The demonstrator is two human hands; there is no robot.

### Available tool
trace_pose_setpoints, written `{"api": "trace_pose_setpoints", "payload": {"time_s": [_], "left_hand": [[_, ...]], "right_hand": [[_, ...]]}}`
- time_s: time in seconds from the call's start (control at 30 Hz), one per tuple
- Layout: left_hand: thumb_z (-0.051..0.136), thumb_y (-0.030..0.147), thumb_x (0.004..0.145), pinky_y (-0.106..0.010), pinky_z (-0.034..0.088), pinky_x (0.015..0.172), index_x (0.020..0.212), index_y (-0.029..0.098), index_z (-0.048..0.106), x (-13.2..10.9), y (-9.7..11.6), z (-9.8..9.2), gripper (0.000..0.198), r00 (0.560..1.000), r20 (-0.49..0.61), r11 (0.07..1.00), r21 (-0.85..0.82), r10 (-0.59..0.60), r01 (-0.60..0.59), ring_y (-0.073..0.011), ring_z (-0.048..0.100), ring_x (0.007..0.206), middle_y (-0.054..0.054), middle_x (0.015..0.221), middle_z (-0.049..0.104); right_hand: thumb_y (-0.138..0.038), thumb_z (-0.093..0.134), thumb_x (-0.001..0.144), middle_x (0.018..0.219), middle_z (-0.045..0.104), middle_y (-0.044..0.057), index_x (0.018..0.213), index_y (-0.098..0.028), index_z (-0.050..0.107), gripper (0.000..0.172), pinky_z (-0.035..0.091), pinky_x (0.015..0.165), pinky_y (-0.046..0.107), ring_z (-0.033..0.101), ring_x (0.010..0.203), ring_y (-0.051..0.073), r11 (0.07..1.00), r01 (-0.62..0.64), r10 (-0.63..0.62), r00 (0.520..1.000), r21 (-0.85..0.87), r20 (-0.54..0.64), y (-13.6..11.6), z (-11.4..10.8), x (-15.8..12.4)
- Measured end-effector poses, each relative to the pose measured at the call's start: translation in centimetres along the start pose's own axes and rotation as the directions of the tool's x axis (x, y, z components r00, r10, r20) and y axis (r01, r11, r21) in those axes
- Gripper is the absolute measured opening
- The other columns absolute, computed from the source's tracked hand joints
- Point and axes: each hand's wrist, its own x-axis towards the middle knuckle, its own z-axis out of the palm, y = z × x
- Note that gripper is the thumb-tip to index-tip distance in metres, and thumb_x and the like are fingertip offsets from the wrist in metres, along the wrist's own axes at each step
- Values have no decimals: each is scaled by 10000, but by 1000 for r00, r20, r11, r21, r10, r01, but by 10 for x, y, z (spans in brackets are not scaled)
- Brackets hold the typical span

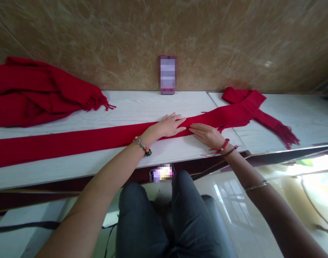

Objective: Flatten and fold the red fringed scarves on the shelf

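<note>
Under your left hand (170, 125) lies the scarf (99, 141), its long axis running sideways past both hands. Your right hand (207, 134) is just beside, reaching over the scarf's near edge. Both hands are flat, fingers straight, gripping nothing visible.

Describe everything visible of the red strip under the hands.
The red strip is long, plain, soft-looking cloth, lying mostly flat along the pale wood-grain tabletop. Its left end leaves view; its right part is broader, with some fringe at the near edge. The left hand lies flat on it; the right hand rests partly over it. Whether the fringed tail rightward belongs is unclear.
</note>
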Motion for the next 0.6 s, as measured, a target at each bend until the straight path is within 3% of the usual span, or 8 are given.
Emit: {"api": "trace_pose_setpoints", "payload": {"time_s": [0.13, 0.27, 0.43, 0.6], "left_hand": [[384, 347, 930, -370, 249, 1070, 1349, 241, 451, 4, -10, -2, 438, 990, -140, 998, 61, 26, -17, -233, 382, 1277, -73, 1359, 484], [478, 284, 887, -311, 306, 1026, 1300, 179, 515, 8, -14, -1, 427, 983, -176, 999, 33, 47, -41, -218, 470, 1183, -101, 1287, 533], [553, 232, 806, -236, 334, 977, 1291, 111, 507, 18, -15, -12, 502, 994, -99, 990, -127, 49, -62, -185, 502, 1145, -118, 1281, 537], [653, 260, 637, -226, 416, 765, 1176, 101, 581, 38, -19, -36, 566, 989, 142, 967, -255, 45, -7, -188, 581, 921, -86, 1105, 646]], "right_hand": [[-142, 369, 927, 1074, 671, 106, 1089, -133, 642, 317, 484, 883, 351, 602, 1002, 186, 985, 109, -98, 991, -135, 85, -9, -8, 6], [-88, 391, 907, 933, 672, 108, 1073, -97, 617, 281, 454, 733, 304, 589, 829, 174, 954, 128, -83, 982, -270, 172, -21, -12, 16], [-104, 425, 904, 804, 638, 74, 934, -113, 642, 219, 345, 632, 303, 518, 708, 168, 918, 60, -9, 992, -391, 130, -33, -9, 21], [-116, 452, 896, 741, 604, 68, 789, -134, 637, 214, 275, 621, 315, 462, 694, 177, 896, 18, 2, 999, -443, 46, -35, -7, 20]]}}
